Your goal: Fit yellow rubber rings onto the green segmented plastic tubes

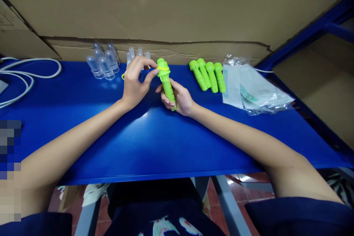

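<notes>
My right hand point(179, 97) is wrapped round the lower part of a bright green plastic handle point(166, 83), which is tilted with its threaded end upward. Around that threaded end lies a thin yellow ring point(163, 68), pinched at its left side between the thumb and forefinger of my left hand point(136, 81). Part of another yellow loop point(123, 76) shows behind my left wrist on the table. Several similar green handles point(211, 77) lie side by side to the right of my hands. Small clear caps point(140, 51) stand behind my left hand, partly hidden by it.
Several larger clear plastic tubes point(106, 68) stand at the back left of the blue table point(155, 143). White cable point(30, 75) loops at the far left. Clear plastic bags with printed sheets point(254, 86) lie at the right. A cardboard wall point(166, 7) closes off the back.
</notes>
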`<control>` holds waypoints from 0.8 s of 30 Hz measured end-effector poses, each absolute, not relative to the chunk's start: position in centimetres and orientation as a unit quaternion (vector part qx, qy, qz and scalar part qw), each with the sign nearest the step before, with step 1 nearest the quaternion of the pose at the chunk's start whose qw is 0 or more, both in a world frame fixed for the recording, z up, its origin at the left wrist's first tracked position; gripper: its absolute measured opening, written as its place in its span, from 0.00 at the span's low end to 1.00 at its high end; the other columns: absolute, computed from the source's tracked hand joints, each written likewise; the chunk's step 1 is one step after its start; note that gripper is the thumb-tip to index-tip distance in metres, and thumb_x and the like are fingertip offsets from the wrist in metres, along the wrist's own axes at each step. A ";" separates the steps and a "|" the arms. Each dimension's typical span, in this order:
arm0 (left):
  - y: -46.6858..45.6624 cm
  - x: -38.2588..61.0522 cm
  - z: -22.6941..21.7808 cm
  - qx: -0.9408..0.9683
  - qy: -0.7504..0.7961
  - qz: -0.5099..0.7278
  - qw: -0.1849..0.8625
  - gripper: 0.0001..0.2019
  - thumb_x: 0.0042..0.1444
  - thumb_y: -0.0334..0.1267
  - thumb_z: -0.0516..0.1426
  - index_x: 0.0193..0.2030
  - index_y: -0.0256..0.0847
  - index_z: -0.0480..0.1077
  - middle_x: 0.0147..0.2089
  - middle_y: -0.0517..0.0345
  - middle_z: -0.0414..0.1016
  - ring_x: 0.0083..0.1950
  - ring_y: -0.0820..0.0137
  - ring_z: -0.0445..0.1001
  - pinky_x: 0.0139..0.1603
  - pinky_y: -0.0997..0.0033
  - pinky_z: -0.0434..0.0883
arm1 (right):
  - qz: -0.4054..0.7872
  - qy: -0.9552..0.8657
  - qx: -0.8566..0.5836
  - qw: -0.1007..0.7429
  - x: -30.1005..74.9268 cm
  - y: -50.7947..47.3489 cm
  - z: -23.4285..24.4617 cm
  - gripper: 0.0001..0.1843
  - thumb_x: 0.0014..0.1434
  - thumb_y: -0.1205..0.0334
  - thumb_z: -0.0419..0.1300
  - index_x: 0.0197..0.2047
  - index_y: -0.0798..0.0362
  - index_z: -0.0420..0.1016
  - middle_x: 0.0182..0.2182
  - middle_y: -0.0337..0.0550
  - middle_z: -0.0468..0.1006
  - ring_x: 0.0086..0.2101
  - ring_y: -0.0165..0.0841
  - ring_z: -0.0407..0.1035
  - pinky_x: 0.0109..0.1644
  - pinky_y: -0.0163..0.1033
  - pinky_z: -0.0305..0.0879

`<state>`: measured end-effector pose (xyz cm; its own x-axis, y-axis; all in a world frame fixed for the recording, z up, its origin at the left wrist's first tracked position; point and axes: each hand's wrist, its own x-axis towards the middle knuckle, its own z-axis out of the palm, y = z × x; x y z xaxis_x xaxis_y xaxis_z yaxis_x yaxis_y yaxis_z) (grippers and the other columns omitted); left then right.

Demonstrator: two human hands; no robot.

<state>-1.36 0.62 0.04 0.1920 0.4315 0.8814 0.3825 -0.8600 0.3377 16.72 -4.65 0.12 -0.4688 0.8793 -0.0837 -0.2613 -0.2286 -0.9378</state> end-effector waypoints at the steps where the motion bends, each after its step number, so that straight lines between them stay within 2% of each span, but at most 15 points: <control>1: 0.7 -1.4 0.0 0.772 0.262 0.579 0.025 0.16 0.68 0.56 0.57 0.47 0.45 0.72 0.45 0.54 0.78 0.50 0.63 0.78 0.56 0.56 0.73 | 0.713 -0.474 -0.326 0.400 16.7 -4.7 0.1 0.29 0.76 0.40 0.40 0.41 0.54 0.69 0.15 0.30 0.63 0.12 0.23 0.46 0.14 0.28 0.48; 14: 0.2 -1.1 0.0 0.777 0.271 0.567 0.019 0.18 0.69 0.57 0.55 0.49 0.45 0.72 0.46 0.52 0.78 0.50 0.62 0.78 0.52 0.57 0.76 | 0.715 -0.456 -0.346 0.401 16.6 -4.9 0.7 0.31 0.73 0.35 0.43 0.37 0.53 0.69 0.14 0.30 0.62 0.12 0.23 0.46 0.13 0.29 0.46; 20: 0.7 -1.5 -0.2 0.782 0.267 0.561 0.035 0.19 0.67 0.59 0.56 0.49 0.46 0.71 0.47 0.52 0.77 0.53 0.60 0.77 0.55 0.55 0.74 | 0.712 -0.453 -0.354 0.404 16.5 -4.9 0.7 0.31 0.73 0.35 0.43 0.38 0.54 0.69 0.14 0.30 0.61 0.12 0.23 0.45 0.13 0.29 0.45; 24: 0.7 -1.4 -0.3 0.784 0.267 0.559 0.042 0.20 0.67 0.60 0.56 0.51 0.46 0.71 0.48 0.51 0.76 0.54 0.60 0.76 0.56 0.54 0.73 | 0.713 -0.451 -0.350 0.407 16.5 -4.9 0.6 0.30 0.75 0.39 0.40 0.38 0.54 0.69 0.14 0.30 0.61 0.12 0.24 0.45 0.13 0.29 0.46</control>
